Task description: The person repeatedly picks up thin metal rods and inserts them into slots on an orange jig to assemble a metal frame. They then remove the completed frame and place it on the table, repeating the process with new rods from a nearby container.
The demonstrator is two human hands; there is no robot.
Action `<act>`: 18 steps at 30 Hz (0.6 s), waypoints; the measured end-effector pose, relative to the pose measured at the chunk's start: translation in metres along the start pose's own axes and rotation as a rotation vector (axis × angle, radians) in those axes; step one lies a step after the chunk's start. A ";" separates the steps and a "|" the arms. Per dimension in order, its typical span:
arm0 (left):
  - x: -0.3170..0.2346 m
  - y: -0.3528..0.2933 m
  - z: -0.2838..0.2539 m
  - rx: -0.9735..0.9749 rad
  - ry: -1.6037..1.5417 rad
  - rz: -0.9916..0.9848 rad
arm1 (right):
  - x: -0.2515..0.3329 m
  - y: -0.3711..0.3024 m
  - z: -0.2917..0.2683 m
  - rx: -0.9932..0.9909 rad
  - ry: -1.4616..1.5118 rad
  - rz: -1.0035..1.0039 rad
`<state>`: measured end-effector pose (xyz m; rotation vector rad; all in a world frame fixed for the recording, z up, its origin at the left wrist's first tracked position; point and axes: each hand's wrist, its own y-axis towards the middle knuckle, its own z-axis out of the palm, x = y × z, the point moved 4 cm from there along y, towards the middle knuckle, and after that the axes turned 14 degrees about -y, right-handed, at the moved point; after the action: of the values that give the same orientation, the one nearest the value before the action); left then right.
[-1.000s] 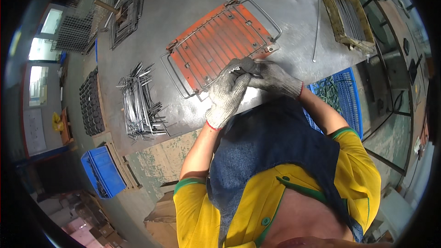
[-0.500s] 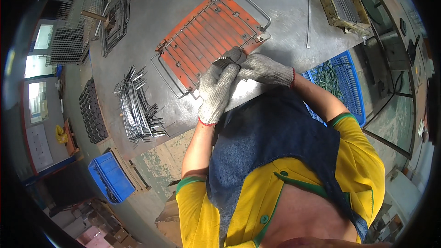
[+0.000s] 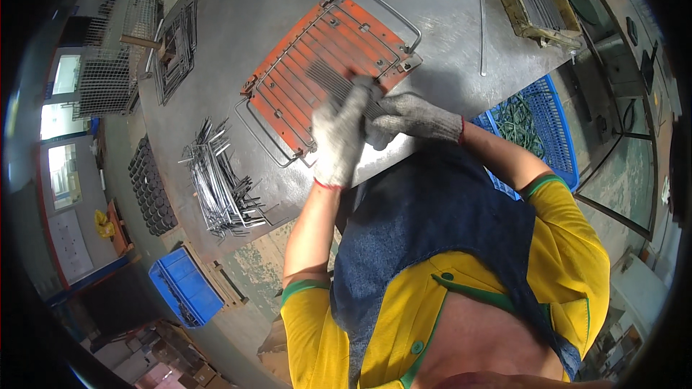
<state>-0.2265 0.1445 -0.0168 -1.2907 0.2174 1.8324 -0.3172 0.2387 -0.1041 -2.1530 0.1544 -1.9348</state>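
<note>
Left hand (image 3: 340,133) is grasping wire rods (image 3: 326,78), their length slanting up-left from the fingers, over the orange board (image 3: 292,72); right hand (image 3: 418,117) is sitting nearer their lower-right end, grip unclear.

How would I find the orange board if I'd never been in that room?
Look for the big grey metal table, then the gloved left hand in front of the person. Just beyond that hand lies the flat orange board, with wire loops poking past two ends. Its broad orange face sets it apart from the silvery pile of bent wires on its left.
</note>
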 end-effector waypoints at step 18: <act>0.000 0.148 -0.041 0.009 0.135 -0.291 | 0.021 0.048 -0.056 -0.297 -0.300 -0.061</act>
<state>-0.3051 0.0302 -0.0818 -1.3647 0.1036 1.4999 -0.3662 0.1813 -0.0906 -2.6383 0.3432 -1.6791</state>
